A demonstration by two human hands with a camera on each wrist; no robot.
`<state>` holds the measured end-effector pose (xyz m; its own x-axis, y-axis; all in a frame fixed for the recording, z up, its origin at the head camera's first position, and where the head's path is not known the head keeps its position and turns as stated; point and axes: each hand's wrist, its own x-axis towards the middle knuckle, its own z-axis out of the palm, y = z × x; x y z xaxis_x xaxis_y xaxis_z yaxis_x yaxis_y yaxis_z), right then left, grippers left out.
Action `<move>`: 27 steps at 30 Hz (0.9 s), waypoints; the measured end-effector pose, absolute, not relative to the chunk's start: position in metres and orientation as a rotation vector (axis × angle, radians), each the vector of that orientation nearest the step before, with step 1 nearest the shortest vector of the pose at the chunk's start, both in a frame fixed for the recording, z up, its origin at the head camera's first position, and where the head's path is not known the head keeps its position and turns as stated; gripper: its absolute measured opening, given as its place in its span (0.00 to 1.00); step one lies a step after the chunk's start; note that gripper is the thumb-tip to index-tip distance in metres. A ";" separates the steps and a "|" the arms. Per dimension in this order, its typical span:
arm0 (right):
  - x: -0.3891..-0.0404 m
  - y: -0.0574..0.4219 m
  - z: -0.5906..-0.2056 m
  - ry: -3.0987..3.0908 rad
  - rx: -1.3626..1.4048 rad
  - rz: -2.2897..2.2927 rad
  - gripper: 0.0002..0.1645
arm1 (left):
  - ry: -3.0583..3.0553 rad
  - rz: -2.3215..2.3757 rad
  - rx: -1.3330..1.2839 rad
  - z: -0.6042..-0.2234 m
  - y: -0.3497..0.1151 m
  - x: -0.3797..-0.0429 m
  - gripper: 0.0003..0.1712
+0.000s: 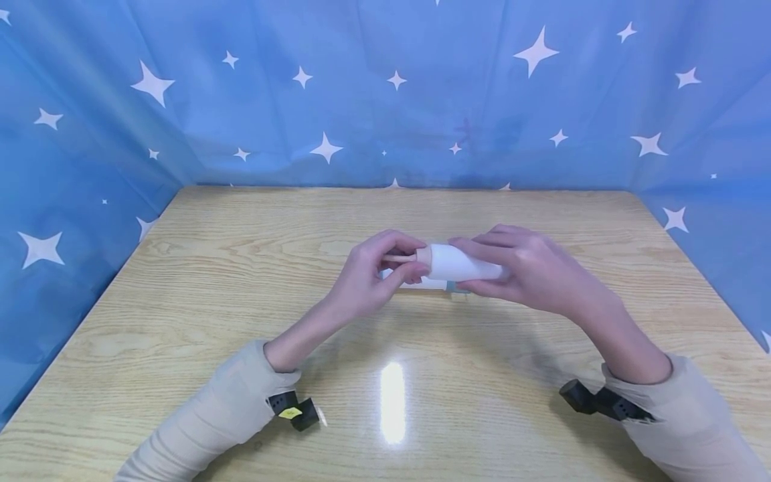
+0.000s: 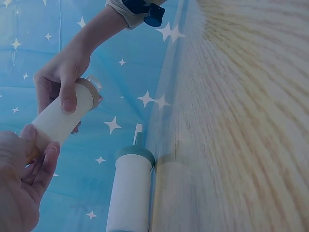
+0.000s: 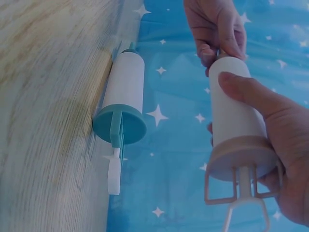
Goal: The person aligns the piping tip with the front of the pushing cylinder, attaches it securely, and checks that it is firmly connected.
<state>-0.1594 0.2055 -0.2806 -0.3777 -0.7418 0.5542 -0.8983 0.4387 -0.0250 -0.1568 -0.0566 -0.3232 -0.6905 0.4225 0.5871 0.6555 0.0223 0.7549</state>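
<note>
My right hand (image 1: 518, 268) grips a white piping syringe (image 1: 458, 262) by its barrel, holding it above the table. In the right wrist view the syringe's beige flange (image 3: 241, 154), finger loops and plunger point back past that palm. At the other end, my left hand (image 1: 385, 271) pinches the narrow beige nozzle (image 1: 400, 258) between thumb and fingers, which partly hide it. A second piping syringe (image 3: 124, 82), white with a green flange (image 3: 120, 126) and a white plunger handle, lies on the table behind the held one.
The wood-grain table (image 1: 211, 281) reaches back to a blue curtain (image 1: 361, 100) with white stars, which also closes off both sides. A small black camera (image 1: 295, 410) sits on the left sleeve, another black camera (image 1: 602, 400) on the right.
</note>
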 end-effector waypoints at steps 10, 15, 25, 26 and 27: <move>-0.159 0.205 -0.280 -2.209 1.358 0.398 0.38 | -2.104 -1.801 -1.054 -0.324 -0.057 -0.155 0.17; -0.159 0.203 -0.279 -2.197 1.374 0.390 0.37 | -2.177 -1.817 -0.995 -0.324 -0.057 -0.156 0.19; -0.159 0.202 -0.282 -2.210 1.374 0.418 0.38 | -2.216 -1.741 -1.001 -0.322 -0.057 -0.155 0.16; -0.159 0.202 -0.283 -2.210 1.375 0.420 0.38 | -2.219 -1.735 -1.006 -0.321 -0.057 -0.155 0.17; -0.159 0.202 -0.283 -2.211 1.377 0.422 0.38 | -2.222 -1.726 -1.010 -0.321 -0.057 -0.155 0.16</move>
<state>-0.1587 0.2023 -0.2829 -0.3652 -0.7432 0.5606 -0.8973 0.4414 0.0005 -0.1546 -0.0567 -0.3212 -0.7614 0.4115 0.5009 0.5872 0.1103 0.8019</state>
